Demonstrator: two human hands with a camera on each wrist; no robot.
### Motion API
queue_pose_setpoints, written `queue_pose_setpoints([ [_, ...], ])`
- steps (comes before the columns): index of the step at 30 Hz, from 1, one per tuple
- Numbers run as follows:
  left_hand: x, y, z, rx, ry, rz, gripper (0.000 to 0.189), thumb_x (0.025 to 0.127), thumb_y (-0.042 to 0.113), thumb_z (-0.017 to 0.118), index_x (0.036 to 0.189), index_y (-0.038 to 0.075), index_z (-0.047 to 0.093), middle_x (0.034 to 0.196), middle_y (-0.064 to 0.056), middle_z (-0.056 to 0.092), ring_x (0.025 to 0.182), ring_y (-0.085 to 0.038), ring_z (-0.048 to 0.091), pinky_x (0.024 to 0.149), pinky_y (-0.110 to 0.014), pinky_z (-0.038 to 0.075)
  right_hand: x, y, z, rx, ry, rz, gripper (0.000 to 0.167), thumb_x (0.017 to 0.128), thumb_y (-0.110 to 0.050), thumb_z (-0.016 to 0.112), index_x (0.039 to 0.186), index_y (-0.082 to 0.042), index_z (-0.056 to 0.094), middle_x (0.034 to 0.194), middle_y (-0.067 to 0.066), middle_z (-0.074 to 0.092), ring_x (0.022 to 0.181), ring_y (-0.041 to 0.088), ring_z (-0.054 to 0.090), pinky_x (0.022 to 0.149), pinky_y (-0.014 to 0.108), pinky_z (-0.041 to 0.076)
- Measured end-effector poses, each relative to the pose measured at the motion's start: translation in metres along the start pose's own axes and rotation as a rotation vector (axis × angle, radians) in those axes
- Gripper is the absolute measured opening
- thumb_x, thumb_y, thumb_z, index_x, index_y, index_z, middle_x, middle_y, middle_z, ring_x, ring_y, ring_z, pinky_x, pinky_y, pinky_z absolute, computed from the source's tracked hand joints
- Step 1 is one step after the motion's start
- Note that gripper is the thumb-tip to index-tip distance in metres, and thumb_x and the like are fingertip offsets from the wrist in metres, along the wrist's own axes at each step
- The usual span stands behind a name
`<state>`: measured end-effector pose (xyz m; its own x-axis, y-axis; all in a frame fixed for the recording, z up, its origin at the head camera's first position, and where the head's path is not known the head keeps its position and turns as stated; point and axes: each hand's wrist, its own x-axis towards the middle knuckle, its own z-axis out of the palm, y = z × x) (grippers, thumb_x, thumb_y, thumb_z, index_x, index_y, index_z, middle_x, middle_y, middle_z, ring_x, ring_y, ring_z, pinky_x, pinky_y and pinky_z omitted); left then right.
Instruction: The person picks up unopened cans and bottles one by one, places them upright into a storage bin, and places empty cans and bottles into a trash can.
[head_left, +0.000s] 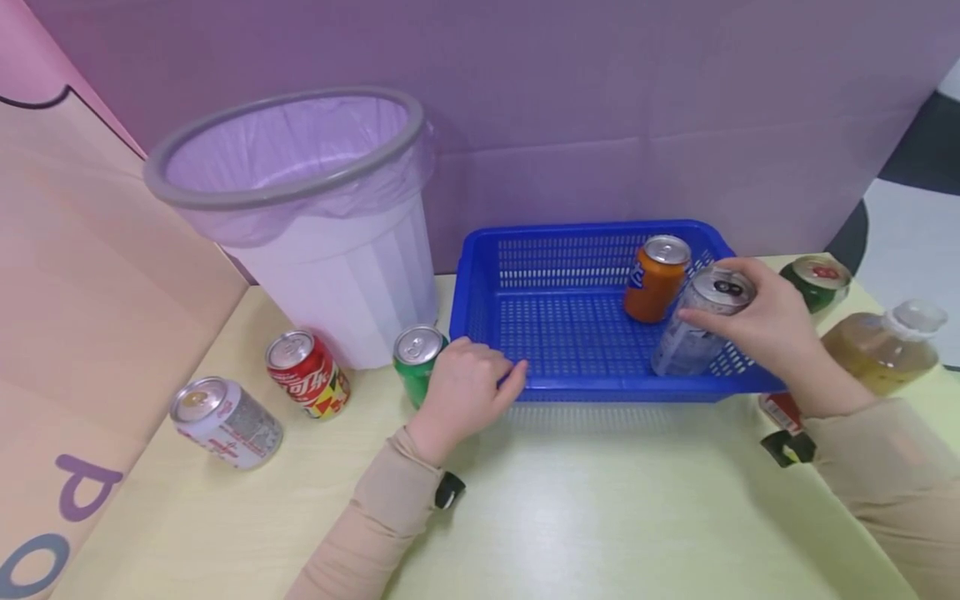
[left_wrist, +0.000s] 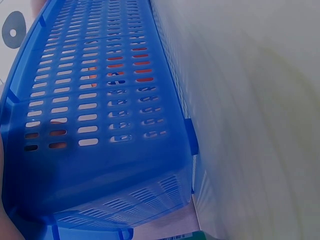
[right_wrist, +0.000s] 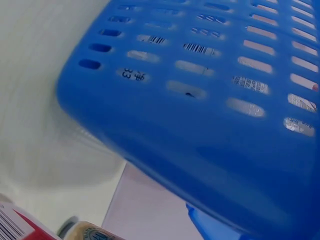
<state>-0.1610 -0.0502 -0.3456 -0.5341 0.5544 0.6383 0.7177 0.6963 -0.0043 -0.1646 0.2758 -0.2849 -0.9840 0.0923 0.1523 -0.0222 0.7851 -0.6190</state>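
Note:
My right hand (head_left: 772, 321) grips the upper part of a silver-grey drink can (head_left: 690, 333) with thumb and fingers. That can leans inside the right end of a blue plastic basket (head_left: 585, 385). Beside it in the basket stands an orange soda can (head_left: 656, 283). At the basket's left front corner, my left hand (head_left: 467, 387) curls its fingers over the rim, thumb toward the right. A green can (head_left: 417, 362) stands just behind that hand, partly covered by it. In both wrist views the slotted basket wall (left_wrist: 95, 170) fills much of the picture, with cans showing through the slots.
A white bin (head_left: 352, 275) with a liner stands behind on the left. In front of it are a red cola can (head_left: 309, 375) and a white-and-silver can (head_left: 228, 425). Right of the basket stand a dark green can (head_left: 817, 283) and a bottle of yellowish liquid (head_left: 881, 350).

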Motion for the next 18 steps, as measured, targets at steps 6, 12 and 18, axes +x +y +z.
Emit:
queue_pose_setpoints([
  [6,-0.0001,0.0002,-0.0001,-0.003,0.000,0.001,0.046,0.090,0.027,0.050,0.045,0.017,0.042,0.043,0.007,0.041,0.042,-0.009,0.036,0.050,-0.026,0.031,0.0009,0.0034,0.0046,0.000,0.006,-0.003,0.077,0.079,-0.038,0.075,0.133,0.004,0.040,0.127,0.031,0.047,0.113,0.046,0.045,0.092,0.062,0.036],
  [12,0.0002,-0.0003,0.0006,0.003,0.010,0.000,0.046,0.090,0.027,0.050,0.045,0.017,0.042,0.043,0.007,0.041,0.042,-0.009,0.036,0.050,-0.026,0.032,0.0033,0.0052,0.0071,0.007,0.015,-0.012,0.077,0.077,-0.035,0.077,0.133,0.003,0.041,0.126,0.031,0.048,0.111,0.046,0.047,0.091,0.061,0.037],
  [18,0.0000,-0.0008,0.0004,0.004,0.019,0.004,0.046,0.089,0.026,0.052,0.045,0.017,0.041,0.043,0.007,0.040,0.042,-0.009,0.036,0.050,-0.025,0.031,0.0034,0.0049,0.0093,0.014,0.020,-0.014,0.077,0.076,-0.034,0.077,0.133,0.003,0.041,0.125,0.031,0.048,0.110,0.046,0.047,0.090,0.060,0.038],
])
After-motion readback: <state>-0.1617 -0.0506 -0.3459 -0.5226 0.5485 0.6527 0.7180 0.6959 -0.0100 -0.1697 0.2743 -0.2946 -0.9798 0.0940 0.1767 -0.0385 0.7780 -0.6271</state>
